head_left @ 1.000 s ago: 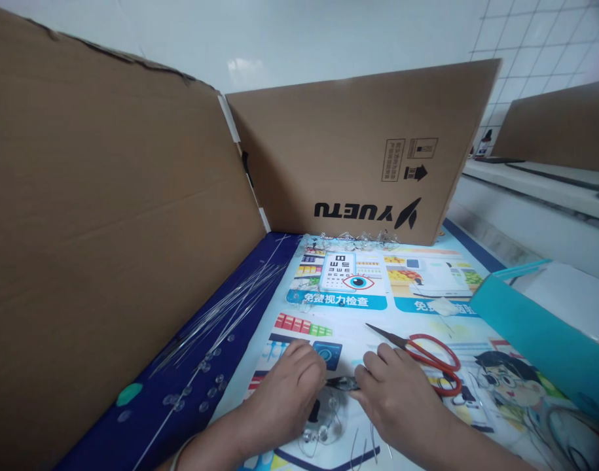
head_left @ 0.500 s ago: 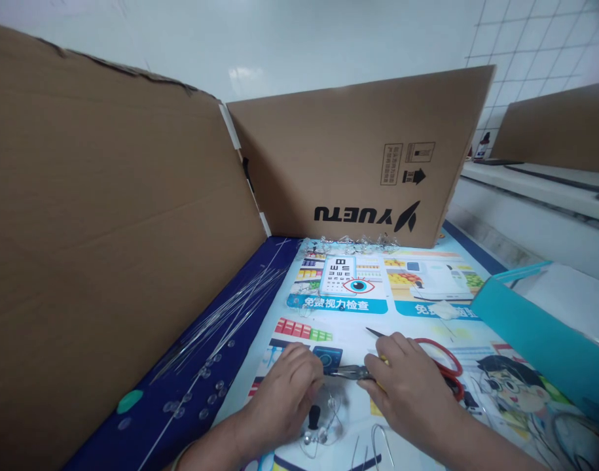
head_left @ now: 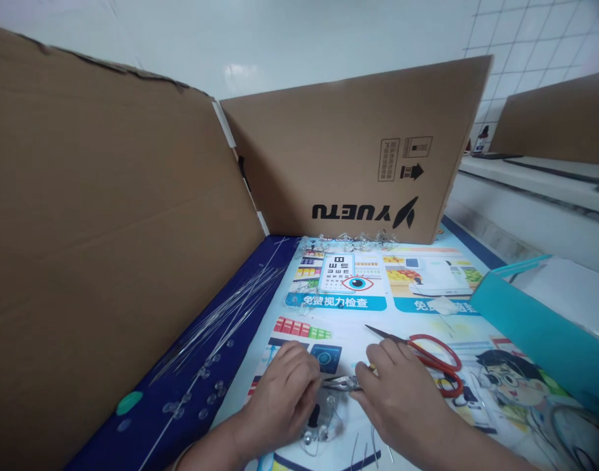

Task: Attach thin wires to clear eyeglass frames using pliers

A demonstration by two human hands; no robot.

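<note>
My right hand [head_left: 402, 392] is wrapped round a pair of pliers [head_left: 342, 383], whose metal jaws point left. The jaw tips reach the pinched fingers of my left hand [head_left: 287, 389]. Those fingers are closed at the end of a thin wire piece with clear beads [head_left: 323, 432], which hangs in a loose loop below them. How the fingers grip the wire is hidden. Red-handled scissors [head_left: 436, 363] lie just beyond my right hand, blades to the left. Several short bent wires [head_left: 375, 448] lie on the printed sheet below the pliers.
Long straight wires [head_left: 225, 314] and loose clear beads [head_left: 215, 392] lie on the dark blue strip at left. Cardboard panels [head_left: 353, 144] stand behind and at left. Beaded wire pieces [head_left: 348, 243] line the back panel's foot. A teal box [head_left: 539, 327] sits at right.
My right hand and the pliers have shifted slightly down and left, uncovering more of the scissors. The pliers' jaws have turned somewhat. My left hand stays nearly in place, still pinched.
</note>
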